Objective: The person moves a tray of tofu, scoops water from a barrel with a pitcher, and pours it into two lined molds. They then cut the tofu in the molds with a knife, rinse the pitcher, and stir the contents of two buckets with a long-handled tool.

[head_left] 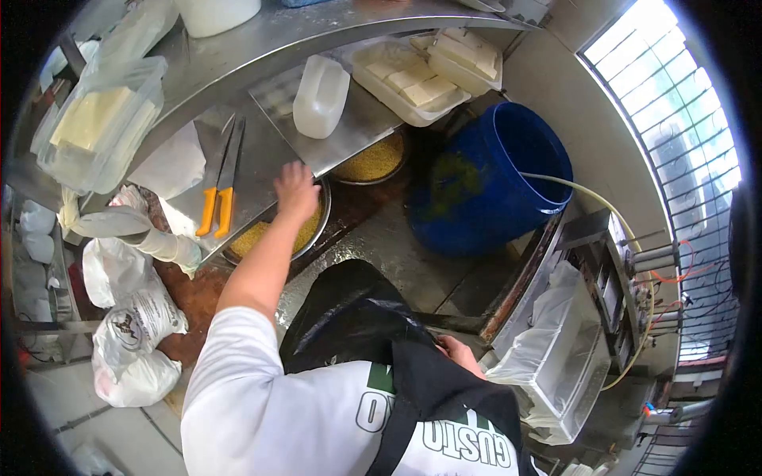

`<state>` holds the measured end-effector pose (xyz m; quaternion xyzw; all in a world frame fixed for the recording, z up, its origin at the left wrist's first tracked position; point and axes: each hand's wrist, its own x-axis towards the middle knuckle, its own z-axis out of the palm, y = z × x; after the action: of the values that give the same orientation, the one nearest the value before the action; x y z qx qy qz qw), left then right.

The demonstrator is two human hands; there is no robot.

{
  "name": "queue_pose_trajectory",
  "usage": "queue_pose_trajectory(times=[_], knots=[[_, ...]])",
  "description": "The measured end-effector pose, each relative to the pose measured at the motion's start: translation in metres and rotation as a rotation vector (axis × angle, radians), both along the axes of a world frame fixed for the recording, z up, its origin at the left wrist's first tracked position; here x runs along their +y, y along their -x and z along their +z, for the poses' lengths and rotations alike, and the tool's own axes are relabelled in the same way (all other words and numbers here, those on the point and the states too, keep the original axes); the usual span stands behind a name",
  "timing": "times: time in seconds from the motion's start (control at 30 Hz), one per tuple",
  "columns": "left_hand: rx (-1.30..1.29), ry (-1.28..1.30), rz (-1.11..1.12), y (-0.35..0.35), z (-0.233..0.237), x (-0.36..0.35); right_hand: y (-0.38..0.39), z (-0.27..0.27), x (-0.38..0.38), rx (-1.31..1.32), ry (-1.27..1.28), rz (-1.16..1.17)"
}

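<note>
Left hand [296, 192] loosely spread, seemingly empty, at desk [260, 163] edge; right hand [460, 353], grip unclear; knives [228, 179] lie handles-inward, presumably for reach.

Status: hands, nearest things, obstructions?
Left hand at edge of steel counter. Right hand beside apron, partly hidden. Possible obstruction: orange-handled knives near left hand.
</note>
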<state>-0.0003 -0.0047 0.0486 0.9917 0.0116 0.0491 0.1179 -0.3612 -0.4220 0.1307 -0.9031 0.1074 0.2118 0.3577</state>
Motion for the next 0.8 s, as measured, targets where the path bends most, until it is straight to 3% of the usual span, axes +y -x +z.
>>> queue_pose_trajectory(times=[0.1,0.2,0.27,0.37,0.43,0.53,0.6,0.67,0.8], knots=[[0.165,0.054,-0.113,-0.045,-0.023,-0.029,0.010,-0.005,0.000,0.015,-0.003,-0.066],[0.394,-0.005,-0.042,-0.062,0.001,-0.030,0.003,0.035,0.019,0.155,0.088,-0.068],[0.421,-0.045,-0.092,-0.069,0.006,-0.020,0.014,0.023,0.014,0.143,0.089,-0.111],[0.418,-0.025,-0.112,-0.072,-0.003,-0.012,0.027,0.007,0.008,0.120,0.029,-0.164],[0.174,-0.126,-0.122,-0.062,-0.016,-0.008,0.031,0.006,0.008,0.115,-0.003,-0.164],[0.115,-0.253,-0.147,-0.062,-0.030,0.004,0.035,0.004,0.005,0.086,0.036,-0.139],[0.033,-0.186,-0.172,-0.047,-0.043,0.016,0.042,0.001,0.002,0.086,0.008,-0.181],[-0.050,-0.121,-0.195,-0.039,-0.037,0.026,0.042,0.003,0.003,0.084,-0.024,-0.218],[0.040,-0.270,-0.251,-0.006,-0.001,0.058,0.049,0.012,0.007,0.125,-0.051,-0.230]])
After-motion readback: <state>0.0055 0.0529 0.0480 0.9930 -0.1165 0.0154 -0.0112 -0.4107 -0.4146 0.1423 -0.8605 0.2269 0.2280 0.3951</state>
